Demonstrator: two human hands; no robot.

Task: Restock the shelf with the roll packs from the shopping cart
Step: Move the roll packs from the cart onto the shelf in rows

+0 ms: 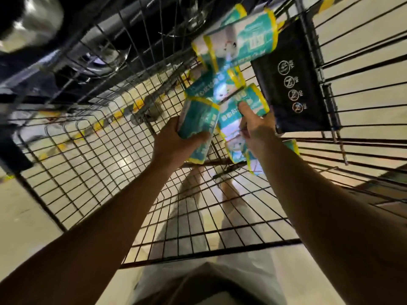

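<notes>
Head view into the wire shopping cart (pixel 92 164). At left, one teal roll pack (pixel 198 126) is held in the left hand (pixel 174 139), fingers wrapped under its lower end. Beside it, a second pack (pixel 233 122) is reached by the right hand (pixel 253 126), forefinger extended onto the wrapper, not visibly gripped. Further packs (pixel 237 40) lie beyond, by the black seat flap (pixel 293 89). A full wrap around the second pack is advised before lifting, clear of the mesh.
</notes>
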